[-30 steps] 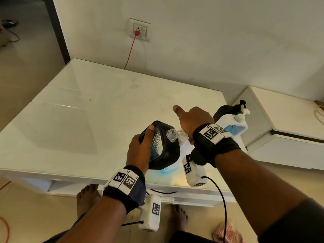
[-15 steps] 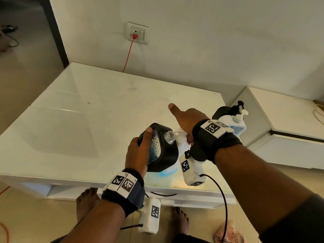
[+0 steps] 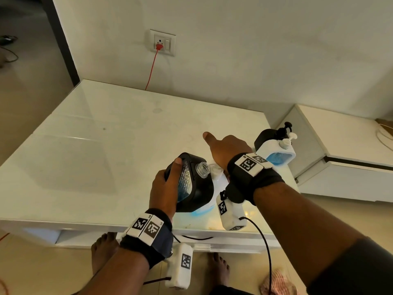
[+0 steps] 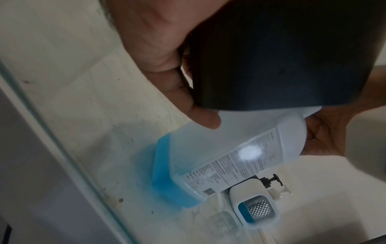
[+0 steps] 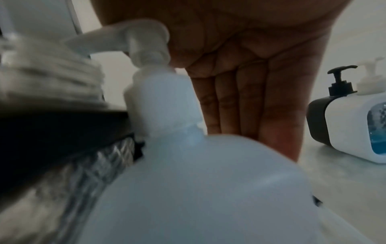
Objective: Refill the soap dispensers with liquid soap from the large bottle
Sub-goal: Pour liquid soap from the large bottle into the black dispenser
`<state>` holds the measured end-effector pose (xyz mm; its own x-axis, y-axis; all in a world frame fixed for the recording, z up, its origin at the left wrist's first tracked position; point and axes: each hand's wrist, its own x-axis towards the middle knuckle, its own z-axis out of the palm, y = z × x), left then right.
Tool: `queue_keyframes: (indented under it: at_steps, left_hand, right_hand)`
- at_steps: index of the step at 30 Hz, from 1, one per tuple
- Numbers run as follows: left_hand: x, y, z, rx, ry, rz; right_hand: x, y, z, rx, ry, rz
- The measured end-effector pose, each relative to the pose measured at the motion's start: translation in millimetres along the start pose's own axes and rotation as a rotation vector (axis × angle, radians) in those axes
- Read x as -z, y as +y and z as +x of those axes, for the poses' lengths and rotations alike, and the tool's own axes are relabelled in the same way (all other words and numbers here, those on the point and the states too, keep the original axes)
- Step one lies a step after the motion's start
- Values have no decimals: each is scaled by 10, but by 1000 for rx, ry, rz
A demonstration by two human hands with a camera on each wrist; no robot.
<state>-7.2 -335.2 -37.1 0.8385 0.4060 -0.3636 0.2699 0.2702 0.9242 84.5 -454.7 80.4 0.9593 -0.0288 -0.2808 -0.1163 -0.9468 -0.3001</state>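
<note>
The left hand grips a black dispenser, thumb laid across its clear textured window and fingers curled round the far side; the dispenser is lifted off the table and tilted, its open clear neck pointing toward the pump of the large bottle. The bottle stands on the table near the front edge, just right of the black dispenser, translucent white with a shallow layer of blue soap at its bottom and a printed label on its side. The right hand is above the bottle's white pump head: in the right wrist view the palm sits on top of the pump and the fingers hang straight down behind the bottle's neck, holding nothing, while the thumb sticks out to the left in the head view. Farther right, near the table's right edge, a white dispenser with blue soap in its window stands upright, a second black one just behind it, both with pumps fitted. A wall socket with a red cord is above the table.
</note>
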Motion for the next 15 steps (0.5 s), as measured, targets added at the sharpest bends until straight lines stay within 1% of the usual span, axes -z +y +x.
queue_keyframes:
  at_steps: [3, 5, 10, 15]
  left_hand:
    - [4, -10, 23, 5, 1, 0]
    - [2, -39, 50, 9, -7, 14]
    - [1, -52, 47, 19, -7, -24]
    - [-8, -82, 61, 31, -3, -36]
  right_hand:
    - [63, -25, 16, 8, -73, 57]
    - [79, -32, 12, 7, -79, 71]
    - [31, -3, -12, 14, -2, 17]
    - [-20, 15, -56, -28, 77, -5]
